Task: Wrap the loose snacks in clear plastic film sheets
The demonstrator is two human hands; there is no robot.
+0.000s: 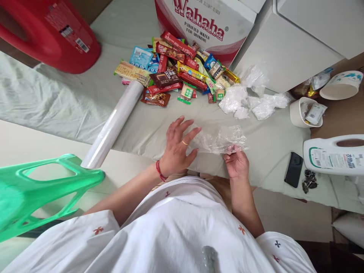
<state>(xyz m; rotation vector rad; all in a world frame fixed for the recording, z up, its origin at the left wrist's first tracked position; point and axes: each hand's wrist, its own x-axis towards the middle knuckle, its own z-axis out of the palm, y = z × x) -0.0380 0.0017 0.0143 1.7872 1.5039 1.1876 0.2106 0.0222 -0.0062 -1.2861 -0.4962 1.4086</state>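
Note:
A crinkled sheet of clear plastic film (217,139) lies low over the cloth in front of me. My right hand (237,163) pinches its near right edge between thumb and fingers. My left hand (180,146), with a ring and a red wrist cord, is spread palm down at the film's left end; whether it touches the film I cannot tell. Beyond my hands is a heap of wrapped snacks (182,72). Crumpled clear plastic (250,98) sits right of the heap. To the left, a roll of clear plastic film (113,125) lies slanted.
A Wahaha water carton (203,22) stands behind the snacks. At left are a red jug (71,41) and a green plastic stool (51,185). On the right are a white cup (298,117), a white bottle (335,155), a black phone (294,170) and keys (309,181).

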